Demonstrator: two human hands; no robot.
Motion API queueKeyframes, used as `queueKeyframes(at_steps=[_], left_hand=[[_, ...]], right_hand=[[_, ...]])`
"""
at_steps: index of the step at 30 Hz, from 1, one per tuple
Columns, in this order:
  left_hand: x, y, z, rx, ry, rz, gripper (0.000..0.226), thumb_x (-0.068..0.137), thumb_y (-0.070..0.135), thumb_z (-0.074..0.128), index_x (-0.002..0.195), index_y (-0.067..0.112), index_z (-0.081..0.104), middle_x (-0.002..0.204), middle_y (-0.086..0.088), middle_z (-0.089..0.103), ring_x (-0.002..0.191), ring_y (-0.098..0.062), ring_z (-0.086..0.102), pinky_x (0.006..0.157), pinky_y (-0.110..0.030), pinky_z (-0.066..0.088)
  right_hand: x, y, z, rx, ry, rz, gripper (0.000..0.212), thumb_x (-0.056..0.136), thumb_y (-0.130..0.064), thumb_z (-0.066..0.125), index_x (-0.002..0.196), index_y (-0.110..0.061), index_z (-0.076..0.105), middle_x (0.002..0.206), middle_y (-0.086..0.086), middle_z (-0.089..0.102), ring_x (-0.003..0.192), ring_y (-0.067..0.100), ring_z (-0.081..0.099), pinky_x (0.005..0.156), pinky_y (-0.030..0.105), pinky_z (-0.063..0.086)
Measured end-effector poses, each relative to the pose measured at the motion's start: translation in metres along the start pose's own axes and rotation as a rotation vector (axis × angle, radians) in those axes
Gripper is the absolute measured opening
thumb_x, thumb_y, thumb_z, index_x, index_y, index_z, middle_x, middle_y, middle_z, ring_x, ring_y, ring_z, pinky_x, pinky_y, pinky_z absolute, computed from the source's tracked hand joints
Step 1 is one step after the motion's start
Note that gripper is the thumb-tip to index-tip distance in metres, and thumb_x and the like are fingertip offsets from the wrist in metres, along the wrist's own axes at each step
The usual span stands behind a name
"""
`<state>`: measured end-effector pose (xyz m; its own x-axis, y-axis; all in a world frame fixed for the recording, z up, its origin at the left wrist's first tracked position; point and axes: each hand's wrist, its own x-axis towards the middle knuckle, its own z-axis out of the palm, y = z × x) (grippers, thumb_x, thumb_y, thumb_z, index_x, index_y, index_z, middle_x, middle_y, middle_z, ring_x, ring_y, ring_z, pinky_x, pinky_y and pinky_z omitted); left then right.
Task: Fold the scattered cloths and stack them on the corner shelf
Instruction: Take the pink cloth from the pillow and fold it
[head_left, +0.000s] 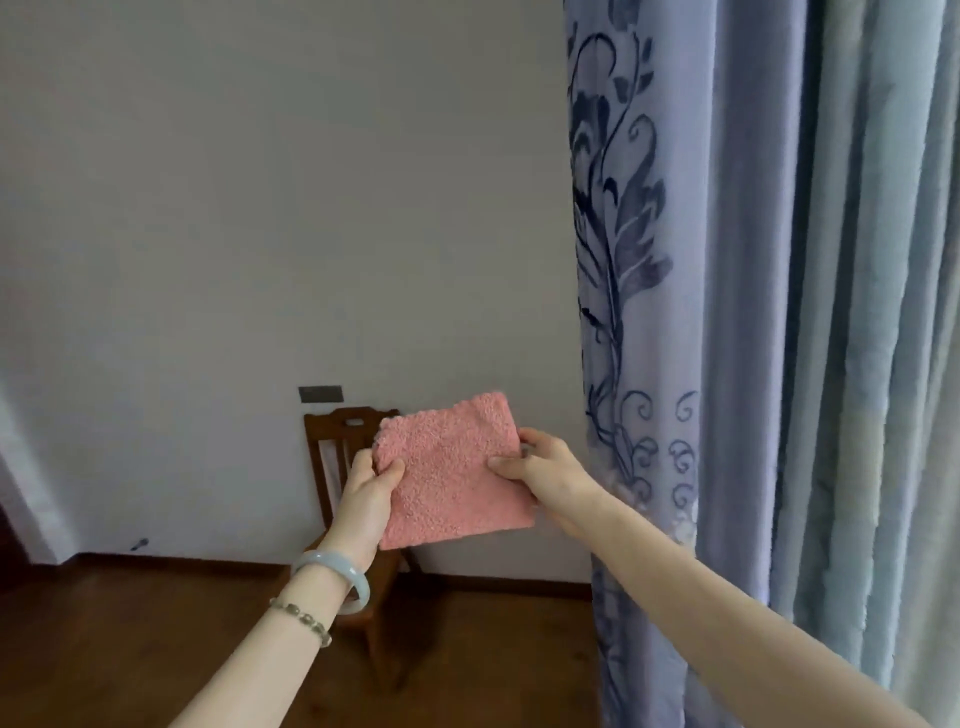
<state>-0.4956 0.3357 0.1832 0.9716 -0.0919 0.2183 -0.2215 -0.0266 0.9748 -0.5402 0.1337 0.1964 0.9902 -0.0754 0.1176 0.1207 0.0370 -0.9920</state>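
Left hand (366, 493) raised in air, thumb and fingers closed on left edge of pink cloth (454, 470); pale bangle (335, 577) and bead bracelet (301, 618) on wrist. Cloth held up as flat folded rectangle, slightly tilted, in front of wooden chair (337, 441) by white wall (260, 208). Right hand (545, 467) pinches right edge of cloth. Blue curtain (753, 312) with floral pattern hangs at right.

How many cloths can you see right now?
1. A pink cloth held up in the air between the left hand and right hand, in front of the chair. Others may lie out of view.
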Motion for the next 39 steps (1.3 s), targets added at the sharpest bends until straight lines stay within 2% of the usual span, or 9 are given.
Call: queueKeyframes(at_steps=[5, 8, 10, 15, 22, 27, 32, 35, 39], left_hand=[[0.096, -0.028, -0.032, -0.02, 0.065, -0.01, 0.012, 0.096, 0.03, 0.051, 0.101, 0.042, 0.052, 0.124, 0.003, 0.056, 0.117, -0.022, 0.053, 0.102, -0.05, 0.043], [0.162, -0.041, -0.053, -0.078, 0.156, 0.009, 0.017, 0.096, 0.026, 0.053, 0.112, 0.027, 0.048, 0.118, 0.009, 0.05, 0.117, -0.017, 0.048, 0.102, -0.038, 0.039], [0.196, -0.041, -0.067, -0.067, 0.2, 0.02, 0.027, 0.099, 0.019, 0.047, 0.125, 0.019, 0.041, 0.119, 0.005, 0.046, 0.113, -0.015, 0.045, 0.093, -0.031, 0.038], [0.276, -0.048, -0.114, -0.02, 0.275, 0.015, 0.007, 0.099, 0.015, 0.046, 0.105, 0.019, 0.045, 0.112, -0.002, 0.057, 0.091, -0.01, 0.056, 0.072, -0.023, 0.045], [0.346, -0.08, -0.192, 0.016, 0.406, -0.076, 0.03, 0.097, 0.025, 0.049, 0.125, 0.016, 0.042, 0.132, -0.008, 0.052, 0.117, -0.028, 0.053, 0.1, -0.048, 0.044], [0.392, -0.105, -0.244, 0.041, 0.567, -0.088, 0.021, 0.098, 0.022, 0.047, 0.116, 0.01, 0.045, 0.111, -0.007, 0.057, 0.089, -0.016, 0.06, 0.066, -0.026, 0.047], [0.451, -0.111, -0.31, 0.111, 0.73, -0.082, 0.014, 0.099, 0.018, 0.046, 0.108, 0.008, 0.046, 0.102, -0.005, 0.057, 0.082, -0.011, 0.058, 0.062, -0.023, 0.049], [0.475, -0.107, -0.348, 0.182, 0.815, -0.07, 0.018, 0.099, 0.021, 0.046, 0.113, 0.011, 0.046, 0.106, -0.003, 0.055, 0.093, -0.014, 0.057, 0.072, -0.027, 0.048], [0.487, -0.115, -0.411, 0.215, 0.938, -0.092, 0.015, 0.098, 0.023, 0.045, 0.11, 0.014, 0.045, 0.106, 0.0, 0.053, 0.098, -0.016, 0.054, 0.072, -0.029, 0.045]], right_hand=[[0.115, 0.021, 0.033, 0.059, -0.023, 0.005, 0.033, 0.085, -0.001, 0.062, 0.118, -0.007, 0.057, 0.112, 0.01, 0.066, 0.101, 0.024, 0.064, 0.085, 0.034, 0.054], [0.195, 0.031, 0.062, 0.083, -0.041, 0.003, 0.035, 0.084, 0.003, 0.062, 0.118, -0.002, 0.056, 0.117, 0.016, 0.064, 0.106, 0.028, 0.063, 0.091, 0.04, 0.052], [0.237, 0.033, 0.08, 0.115, -0.068, 0.016, 0.033, 0.084, 0.005, 0.061, 0.116, -0.002, 0.056, 0.118, 0.016, 0.064, 0.105, 0.028, 0.063, 0.092, 0.042, 0.052], [0.327, 0.037, 0.122, 0.165, -0.168, 0.024, 0.035, 0.084, 0.005, 0.061, 0.117, -0.005, 0.057, 0.115, 0.012, 0.066, 0.103, 0.025, 0.065, 0.092, 0.04, 0.052], [0.434, 0.055, 0.201, 0.141, -0.363, 0.044, 0.038, 0.083, -0.002, 0.066, 0.118, -0.012, 0.057, 0.112, 0.006, 0.066, 0.103, 0.02, 0.063, 0.091, 0.038, 0.052], [0.519, 0.083, 0.269, 0.148, -0.522, 0.055, 0.041, 0.083, -0.005, 0.067, 0.121, -0.015, 0.055, 0.114, 0.005, 0.065, 0.105, 0.02, 0.063, 0.094, 0.042, 0.051], [0.608, 0.093, 0.349, 0.164, -0.677, 0.09, 0.04, 0.086, -0.004, 0.065, 0.123, -0.012, 0.053, 0.117, 0.008, 0.063, 0.104, 0.022, 0.063, 0.09, 0.041, 0.053], [0.649, 0.09, 0.399, 0.203, -0.775, 0.1, 0.035, 0.086, 0.001, 0.063, 0.118, -0.012, 0.054, 0.109, 0.006, 0.064, 0.096, 0.018, 0.064, 0.076, 0.032, 0.055], [0.68, 0.092, 0.475, 0.211, -0.909, 0.11, 0.03, 0.086, 0.003, 0.061, 0.11, -0.014, 0.056, 0.108, 0.007, 0.065, 0.094, 0.018, 0.064, 0.076, 0.031, 0.054]])
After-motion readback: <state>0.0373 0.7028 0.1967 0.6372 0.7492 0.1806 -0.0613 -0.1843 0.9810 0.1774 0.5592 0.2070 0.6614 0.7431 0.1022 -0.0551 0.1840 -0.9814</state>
